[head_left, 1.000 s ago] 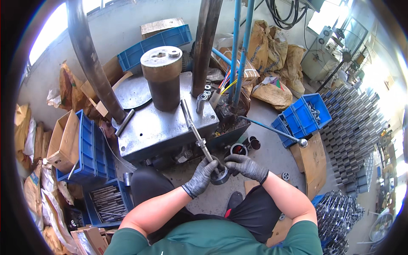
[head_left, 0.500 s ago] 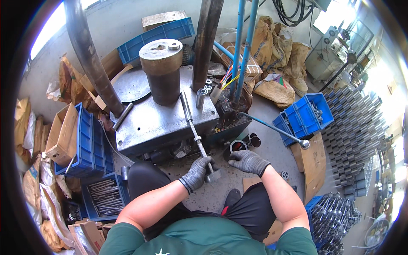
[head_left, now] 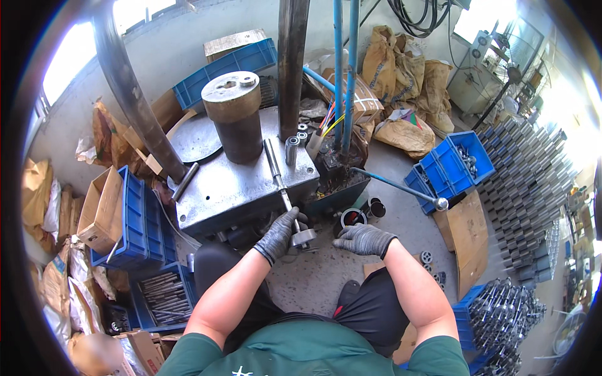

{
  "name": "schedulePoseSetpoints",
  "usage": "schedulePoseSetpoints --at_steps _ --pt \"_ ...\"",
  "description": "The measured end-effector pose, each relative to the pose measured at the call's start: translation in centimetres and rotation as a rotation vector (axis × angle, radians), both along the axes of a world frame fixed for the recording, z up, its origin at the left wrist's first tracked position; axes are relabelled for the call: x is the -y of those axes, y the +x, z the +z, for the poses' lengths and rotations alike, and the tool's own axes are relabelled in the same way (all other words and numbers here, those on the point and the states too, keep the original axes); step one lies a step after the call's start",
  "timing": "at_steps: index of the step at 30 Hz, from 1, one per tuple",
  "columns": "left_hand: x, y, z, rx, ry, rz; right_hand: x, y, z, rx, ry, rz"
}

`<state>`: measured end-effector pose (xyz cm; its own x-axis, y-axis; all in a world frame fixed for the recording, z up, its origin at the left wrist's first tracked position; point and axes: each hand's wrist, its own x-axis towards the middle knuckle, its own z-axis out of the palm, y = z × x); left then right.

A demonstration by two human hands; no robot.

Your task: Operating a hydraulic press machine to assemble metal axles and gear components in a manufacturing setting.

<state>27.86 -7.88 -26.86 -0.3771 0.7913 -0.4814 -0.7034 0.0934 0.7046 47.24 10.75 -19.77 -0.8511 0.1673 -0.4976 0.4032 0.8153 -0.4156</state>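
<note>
A long steel rod lies across the grey press table, its near end sticking out over the front edge with a metal block on it. My left hand, in a dark grey glove, grips that near end. My right hand, also gloved, hovers flat with fingers spread just right of the rod end. It holds nothing and is close to a small round tin on the floor.
A rusty cylinder stands on the press table, with a dark column and blue pipes behind. A blue lever reaches right. Blue crates of parts, stacked steel tubes, sacks and cardboard boxes surround me.
My hands have parted: the right one let go near the rod end and shifted right, while the left one stayed closed on the rod. The camera view moved slightly.
</note>
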Motion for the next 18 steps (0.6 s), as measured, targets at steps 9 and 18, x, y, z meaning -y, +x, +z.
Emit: schedulePoseSetpoints --at_steps 9,18 --pt "0.4 1.6 -4.3 -0.666 -0.006 0.011 -2.4 1.0 -2.6 -0.079 -0.035 0.018" --pt "3.4 0.5 7.0 -0.867 0.281 0.144 -2.1 1.5 -3.2 -0.141 -0.124 0.044"
